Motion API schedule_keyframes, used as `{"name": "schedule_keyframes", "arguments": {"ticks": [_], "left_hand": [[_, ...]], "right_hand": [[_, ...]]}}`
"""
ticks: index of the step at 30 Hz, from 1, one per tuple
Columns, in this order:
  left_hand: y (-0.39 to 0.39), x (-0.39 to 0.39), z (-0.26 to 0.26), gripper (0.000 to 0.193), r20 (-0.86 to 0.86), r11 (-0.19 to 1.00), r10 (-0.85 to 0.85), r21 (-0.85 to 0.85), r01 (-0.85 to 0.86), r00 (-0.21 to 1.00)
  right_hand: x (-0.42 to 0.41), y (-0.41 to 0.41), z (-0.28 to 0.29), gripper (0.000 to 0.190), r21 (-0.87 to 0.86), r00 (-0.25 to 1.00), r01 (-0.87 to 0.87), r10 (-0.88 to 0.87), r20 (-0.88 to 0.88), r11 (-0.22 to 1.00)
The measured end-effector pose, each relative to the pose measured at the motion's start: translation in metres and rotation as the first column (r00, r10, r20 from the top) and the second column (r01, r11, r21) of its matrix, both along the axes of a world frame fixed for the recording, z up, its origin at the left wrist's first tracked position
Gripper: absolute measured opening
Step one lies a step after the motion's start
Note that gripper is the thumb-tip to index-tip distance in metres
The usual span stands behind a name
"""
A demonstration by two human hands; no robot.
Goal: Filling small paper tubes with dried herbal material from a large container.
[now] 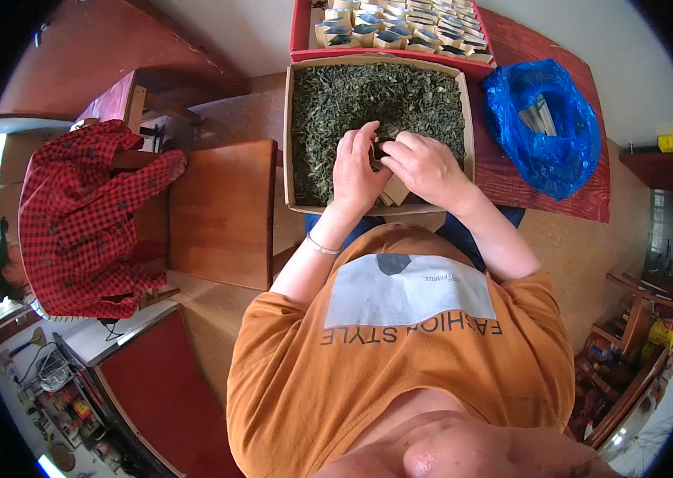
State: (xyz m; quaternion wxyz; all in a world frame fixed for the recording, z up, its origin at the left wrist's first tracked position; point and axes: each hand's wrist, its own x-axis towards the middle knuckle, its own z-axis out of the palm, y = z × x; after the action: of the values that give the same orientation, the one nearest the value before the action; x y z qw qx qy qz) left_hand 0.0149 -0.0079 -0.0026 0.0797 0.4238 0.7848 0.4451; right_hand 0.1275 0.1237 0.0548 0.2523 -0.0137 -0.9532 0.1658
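Note:
A shallow cardboard box [468, 128] full of dried green leaves [324, 101] lies in front of me. Over its near half my two hands meet around a small paper packet, mostly hidden by the fingers, with a dark opening between them. My left hand [355, 170] is curled at the packet's left side. At its right side, my right hand [429, 167] has its fingertips at the opening. Tan paper packets [395, 192] lie under my hands at the box's near edge. Whether leaves are between the right fingers cannot be seen.
Behind the box stands a red tray [390, 54] with many upright filled paper packets [387, 39]. A blue plastic bag [572, 149] holding flat packets [538, 116] sits on the red table [593, 200] at right. At left, a checked shirt [97, 209] drapes a wooden chair [223, 215].

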Motion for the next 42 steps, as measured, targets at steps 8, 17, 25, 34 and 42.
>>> {"name": "schedule_keyframes", "arguments": {"ticks": [8,17,25,34,42], "left_hand": [[0.000,-0.002,0.004,0.064,-0.034,0.993,0.063,0.104,-0.059,0.997],[-0.017,-0.005,0.018,0.045,-0.207,0.990,-0.065,0.106,0.089,0.976],[-0.029,-0.023,0.033,0.021,-0.317,0.964,-0.261,-0.137,0.228,0.912],[-0.004,-0.025,0.085,0.015,-0.371,0.972,-0.151,0.113,0.206,0.916],[0.020,-0.039,0.040,0.012,-0.313,0.961,-0.272,-0.137,0.241,0.910]], "right_hand": [[0.001,0.001,0.010,0.016,-0.004,0.998,0.031,-0.031,-0.057,1.000],[0.002,0.002,-0.009,0.012,-0.027,0.998,-0.038,0.039,0.040,0.999],[0.026,0.033,0.012,0.013,-0.483,0.983,0.035,-0.117,-0.140,0.875],[0.073,0.053,-0.032,0.016,-0.670,0.931,0.192,-0.350,-0.108,0.717],[0.073,0.038,-0.054,0.011,-0.652,0.943,0.183,-0.318,-0.094,0.735]]}}
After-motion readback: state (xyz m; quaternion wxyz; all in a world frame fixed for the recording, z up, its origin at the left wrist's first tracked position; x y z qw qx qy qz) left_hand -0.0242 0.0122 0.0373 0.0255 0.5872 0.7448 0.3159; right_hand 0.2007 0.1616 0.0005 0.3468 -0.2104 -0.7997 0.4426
